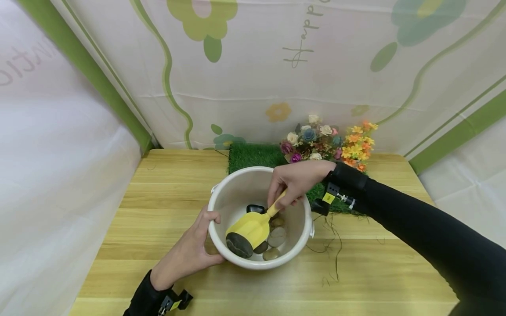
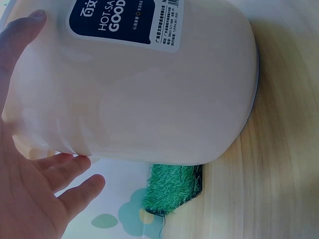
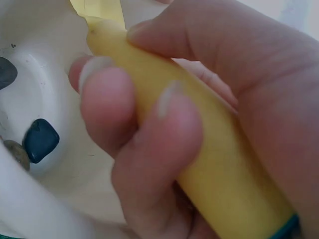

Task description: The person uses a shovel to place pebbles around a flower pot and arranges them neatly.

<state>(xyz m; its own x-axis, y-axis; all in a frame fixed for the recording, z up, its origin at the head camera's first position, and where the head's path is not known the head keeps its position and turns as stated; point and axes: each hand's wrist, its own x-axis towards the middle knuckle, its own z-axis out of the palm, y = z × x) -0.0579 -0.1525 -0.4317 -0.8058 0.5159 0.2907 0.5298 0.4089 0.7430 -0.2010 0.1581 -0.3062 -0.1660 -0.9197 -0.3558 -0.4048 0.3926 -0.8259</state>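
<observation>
A white bucket (image 1: 258, 265) stands on the table with several smooth stones on its bottom, among them a grey stone (image 1: 276, 237) and a shiny black stone (image 1: 255, 209). My left hand (image 1: 189, 248) holds the bucket's left side, a finger hooked over the rim; its other fingers touch the outer wall in the left wrist view. Reaching in from the right, my right hand (image 1: 296, 180) grips the handle of a yellow toy shovel (image 1: 251, 227), fingers wrapped round it. On the shovel's front end lies a large dark stone (image 1: 239, 245), inside the bucket near the left wall.
Behind the bucket lies a green artificial grass mat (image 1: 253, 154). Bouquets of mixed flowers (image 1: 312, 139) and orange-yellow flowers (image 1: 359, 145) rest at the back right. Thin dark strands (image 1: 336, 245) lie on the wooden table (image 1: 158, 197). Printed cloth walls (image 1: 245, 83) enclose it.
</observation>
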